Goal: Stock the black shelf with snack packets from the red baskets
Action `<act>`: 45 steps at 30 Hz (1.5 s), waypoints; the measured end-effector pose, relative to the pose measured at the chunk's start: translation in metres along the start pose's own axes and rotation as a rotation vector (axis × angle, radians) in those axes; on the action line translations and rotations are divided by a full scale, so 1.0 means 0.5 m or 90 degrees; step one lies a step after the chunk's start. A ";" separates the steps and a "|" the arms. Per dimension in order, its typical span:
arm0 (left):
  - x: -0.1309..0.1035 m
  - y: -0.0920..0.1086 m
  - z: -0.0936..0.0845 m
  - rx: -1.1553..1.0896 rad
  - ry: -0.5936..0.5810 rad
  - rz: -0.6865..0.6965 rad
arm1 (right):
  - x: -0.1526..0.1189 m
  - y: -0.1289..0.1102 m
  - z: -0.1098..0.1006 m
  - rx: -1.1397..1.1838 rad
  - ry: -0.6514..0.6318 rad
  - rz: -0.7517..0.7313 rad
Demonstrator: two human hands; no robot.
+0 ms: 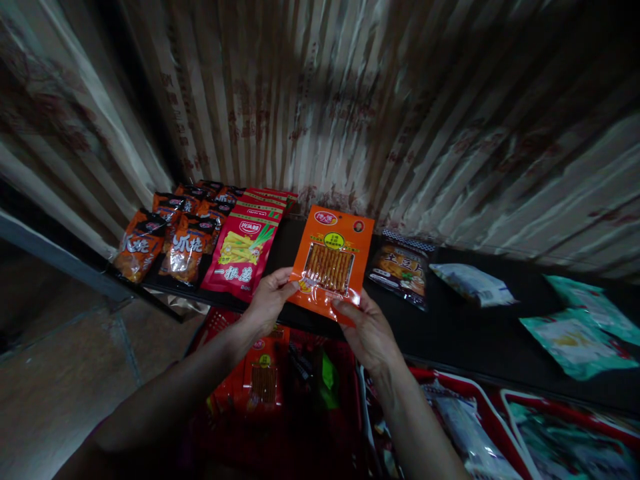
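An orange snack packet (331,263) with a clear window showing brown sticks is held face up above the black shelf (450,333). My left hand (273,297) pinches its lower left edge, thumb on the front. Its lower right corner is gripped by my right hand (363,327), the thumb also on the front. Left of the packet lie overlapping red packets (243,247) with green ends. To its right is a dark brown packet (401,268) with a checked top edge.
Several small orange-black packets (186,248) sit at the shelf's left end. Farther right lie a white-blue packet (473,283) and green packets (577,340). Red baskets (465,380) of packets stand below the front edge. A pleated curtain (350,100) hangs behind.
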State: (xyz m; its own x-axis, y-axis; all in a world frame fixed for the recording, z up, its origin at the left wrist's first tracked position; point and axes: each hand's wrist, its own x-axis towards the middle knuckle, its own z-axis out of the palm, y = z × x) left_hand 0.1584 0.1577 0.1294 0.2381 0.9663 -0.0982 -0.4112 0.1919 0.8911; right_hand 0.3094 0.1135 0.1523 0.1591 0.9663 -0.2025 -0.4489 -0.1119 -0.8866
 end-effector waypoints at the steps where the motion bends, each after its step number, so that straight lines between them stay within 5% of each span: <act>1: -0.001 0.001 0.001 0.004 0.002 -0.001 | 0.001 0.000 -0.001 -0.004 0.005 -0.003; 9: -0.005 0.006 0.010 0.014 -0.013 -0.017 | 0.007 0.010 -0.020 -0.048 -0.014 -0.014; 21: 0.007 -0.040 0.014 0.062 0.024 -0.035 | 0.019 0.033 -0.043 -0.020 0.016 0.024; 32: 0.029 -0.061 -0.002 0.087 0.059 -0.011 | 0.060 0.080 -0.070 -0.152 0.006 -0.033; 45: 0.100 -0.063 -0.002 0.175 0.150 0.113 | 0.149 0.072 -0.024 -0.097 0.031 -0.059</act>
State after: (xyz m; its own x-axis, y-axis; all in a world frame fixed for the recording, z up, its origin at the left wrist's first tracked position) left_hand 0.1824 0.2000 0.0963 -0.0374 0.9993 -0.0022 -0.1692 -0.0042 0.9856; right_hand 0.3159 0.1785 0.1004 0.2379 0.9620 -0.1343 -0.2920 -0.0610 -0.9545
